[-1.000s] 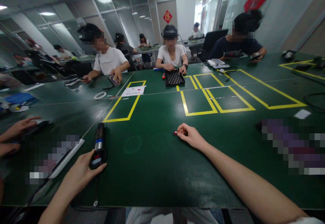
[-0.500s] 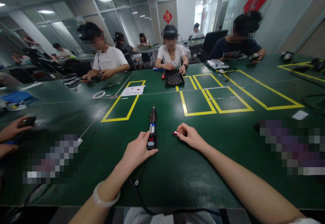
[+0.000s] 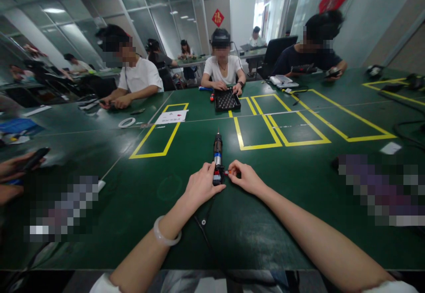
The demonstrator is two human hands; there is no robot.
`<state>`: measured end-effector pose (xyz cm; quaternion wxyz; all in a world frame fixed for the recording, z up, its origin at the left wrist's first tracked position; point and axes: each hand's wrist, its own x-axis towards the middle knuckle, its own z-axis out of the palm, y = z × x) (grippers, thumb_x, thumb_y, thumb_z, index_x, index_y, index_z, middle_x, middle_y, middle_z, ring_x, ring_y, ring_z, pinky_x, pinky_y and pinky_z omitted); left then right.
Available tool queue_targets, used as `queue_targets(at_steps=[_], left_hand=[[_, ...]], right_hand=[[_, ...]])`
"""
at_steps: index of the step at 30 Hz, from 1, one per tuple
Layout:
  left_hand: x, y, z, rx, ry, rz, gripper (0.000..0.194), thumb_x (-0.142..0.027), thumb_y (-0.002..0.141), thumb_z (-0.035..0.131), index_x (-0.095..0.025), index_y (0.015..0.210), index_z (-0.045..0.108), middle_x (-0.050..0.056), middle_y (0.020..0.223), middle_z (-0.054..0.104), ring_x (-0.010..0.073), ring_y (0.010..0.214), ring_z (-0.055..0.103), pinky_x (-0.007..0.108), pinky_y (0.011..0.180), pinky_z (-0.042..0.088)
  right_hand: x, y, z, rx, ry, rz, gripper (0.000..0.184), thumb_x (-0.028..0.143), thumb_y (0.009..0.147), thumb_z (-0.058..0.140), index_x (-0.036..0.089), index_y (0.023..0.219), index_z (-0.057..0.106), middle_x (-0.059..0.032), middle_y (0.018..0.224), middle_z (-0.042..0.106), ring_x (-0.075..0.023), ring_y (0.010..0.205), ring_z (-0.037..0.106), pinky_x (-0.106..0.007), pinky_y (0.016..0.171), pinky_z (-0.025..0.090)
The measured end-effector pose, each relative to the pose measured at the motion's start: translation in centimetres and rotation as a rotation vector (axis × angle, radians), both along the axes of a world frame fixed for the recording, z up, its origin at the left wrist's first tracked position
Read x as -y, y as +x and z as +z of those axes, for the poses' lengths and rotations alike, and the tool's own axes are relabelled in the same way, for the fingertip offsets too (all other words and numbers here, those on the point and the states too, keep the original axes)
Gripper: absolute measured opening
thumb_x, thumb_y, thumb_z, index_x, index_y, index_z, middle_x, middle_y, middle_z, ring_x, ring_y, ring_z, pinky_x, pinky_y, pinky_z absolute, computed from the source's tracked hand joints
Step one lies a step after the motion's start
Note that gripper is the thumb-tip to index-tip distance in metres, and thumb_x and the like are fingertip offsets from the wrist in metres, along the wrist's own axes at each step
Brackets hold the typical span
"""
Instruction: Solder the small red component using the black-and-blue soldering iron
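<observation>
An electric screwdriver [image 3: 218, 156] lies on the green table, its thin bit pointing away from me. My left hand [image 3: 202, 186] grips its rear end from the left, fingers on top and thumb at the back. A dark cord [image 3: 204, 235] runs from it toward the table's front edge. Between thumb and fingers my right hand [image 3: 244, 177] pinches a small red piece with a light part [image 3: 227, 172], too small to name. That piece is right beside the screwdriver's rear; whether the two touch I cannot tell.
Yellow tape frames [image 3: 260, 146] mark the table [image 3: 285, 173] ahead. A paper sheet [image 3: 171, 117] and a white ring [image 3: 126, 122] lie to the left. Across from me a person works at a black tray [image 3: 227, 101]. Blurred-out objects lie at both sides; another person's hands [image 3: 13, 173] are at far left.
My left hand has brought the screwdriver to the right, close to the red piece in my right hand. The right hand has barely moved. The cord has shifted right too.
</observation>
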<state>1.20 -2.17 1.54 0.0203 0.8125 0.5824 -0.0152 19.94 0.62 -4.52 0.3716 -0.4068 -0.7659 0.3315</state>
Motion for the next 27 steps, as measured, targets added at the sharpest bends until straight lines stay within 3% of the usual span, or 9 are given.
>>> queue_targets(at_steps=[6,12,18,23,27], left_hand=[[0.1,0.3,0.2,-0.025,0.030,-0.011,0.071,-0.056,0.077,0.056,-0.022,0.134,0.031,0.009,0.116,0.052,0.0237,0.093,0.061,0.030,0.069,0.049],[0.2,0.5,0.5,-0.047,0.024,-0.015,0.073,-0.058,0.078,0.054,-0.019,0.135,0.032,0.011,0.114,0.051,0.0247,0.097,0.059,0.031,0.073,0.048],[-0.3,1.6,0.3,-0.038,0.056,0.039,0.067,-0.063,0.085,0.034,-0.015,0.132,0.037,0.014,0.109,0.051,0.0270,0.096,0.058,0.035,0.074,0.047],[-0.9,2.2,0.0,-0.050,0.084,0.093,0.065,-0.061,0.087,0.034,-0.016,0.133,0.036,0.013,0.109,0.051,0.0265,0.096,0.057,0.033,0.074,0.046],[-0.8,1.1,-0.1,-0.073,0.118,0.079,0.062,-0.057,0.087,0.036,-0.019,0.136,0.034,0.012,0.108,0.051,0.0264,0.097,0.056,0.034,0.074,0.046]], right_hand=[[-0.2,-0.3,-0.2,0.101,0.126,-0.014,0.007,0.020,0.082,0.062,0.018,0.089,0.062,-0.0009,0.078,0.059,-0.0136,0.071,0.056,-0.025,0.067,0.043],[0.0,-0.1,-0.2,0.055,0.096,0.015,0.015,0.017,0.085,0.058,0.017,0.097,0.066,-0.0043,0.085,0.064,-0.0146,0.073,0.060,-0.026,0.069,0.047],[0.1,0.0,0.2,0.081,0.129,0.019,0.023,0.013,0.086,0.052,0.019,0.100,0.069,-0.0059,0.087,0.067,-0.0171,0.077,0.061,-0.029,0.072,0.048],[0.3,0.1,0.2,0.088,0.139,0.063,0.028,0.012,0.085,0.050,0.018,0.106,0.067,-0.0066,0.092,0.068,-0.0183,0.083,0.061,-0.031,0.078,0.047],[0.5,0.3,0.4,0.078,0.110,0.106,0.035,0.011,0.082,0.053,0.019,0.115,0.063,-0.0062,0.095,0.068,-0.0185,0.086,0.060,-0.033,0.081,0.047]])
